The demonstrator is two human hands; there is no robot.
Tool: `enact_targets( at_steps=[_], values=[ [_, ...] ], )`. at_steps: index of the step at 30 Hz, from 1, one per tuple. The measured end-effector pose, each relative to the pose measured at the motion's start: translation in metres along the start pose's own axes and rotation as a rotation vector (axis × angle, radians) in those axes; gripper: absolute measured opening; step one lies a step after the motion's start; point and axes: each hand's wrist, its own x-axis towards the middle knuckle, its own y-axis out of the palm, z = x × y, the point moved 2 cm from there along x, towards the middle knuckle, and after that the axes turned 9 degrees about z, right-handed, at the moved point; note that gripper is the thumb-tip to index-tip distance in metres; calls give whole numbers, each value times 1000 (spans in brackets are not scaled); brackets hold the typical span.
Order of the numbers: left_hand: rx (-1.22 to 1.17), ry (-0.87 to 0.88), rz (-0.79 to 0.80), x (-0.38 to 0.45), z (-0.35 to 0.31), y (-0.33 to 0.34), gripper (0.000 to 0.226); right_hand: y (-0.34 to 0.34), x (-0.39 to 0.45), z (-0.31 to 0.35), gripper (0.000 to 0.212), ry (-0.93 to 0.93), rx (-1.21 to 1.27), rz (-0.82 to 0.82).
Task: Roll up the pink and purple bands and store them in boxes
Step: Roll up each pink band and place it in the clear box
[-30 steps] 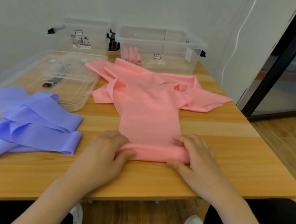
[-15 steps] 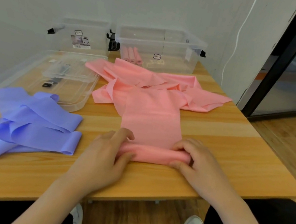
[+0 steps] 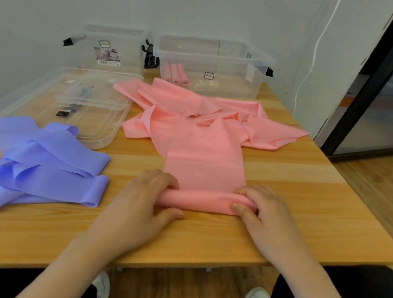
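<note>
Here, the pink band (image 3: 204, 165) was being rolled.
Its soft, limp roll was gripped at both ends by the left hand (image 3: 142, 202) and right hand (image 3: 263, 215).

Two clear boxes (image 3: 211, 66) — three pink rolls (image 3: 176, 74) inside one; two lids (image 3: 89, 106).

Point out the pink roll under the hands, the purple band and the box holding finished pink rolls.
pink roll (image 3: 204, 201), head view, bare middle.
purple band (image 3: 52, 172), head view, central fold.
box (image 3: 232, 77), head view, front wall.
</note>
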Motion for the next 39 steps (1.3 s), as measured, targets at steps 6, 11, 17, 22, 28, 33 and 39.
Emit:
enact_targets(
  at_steps=[6, 11, 17, 22, 28, 33, 39],
  values=[
    [-25, -31, -30, 4, 1, -1, 33, 0, -2, 1, 28, -68, -61, 6],
    [-5, 17, 42, 3, 1, 0, 48, -1, -1, -1, 16, -15, -53, -66],
    [-11, -9, 4, 4, 0, -3, 25, 0, -2, 1, 35, -65, -95, -13],
    [-113, -32, 30, 3, -3, 0, 11, 1, -2, -1, 14, -52, -72, -39],
    [-36, -34, 21, 4, -2, -3, 15, 0, -3, 0, 31, -27, -62, -43],
    [-76, -31, 7, 3, -4, -2, 28, 0, -3, 1, 14, -84, -113, -71],
    [32, -10, 35, 3, 4, 0, 40, -3, -2, 1, 31, -20, -52, -56]
  ],
)
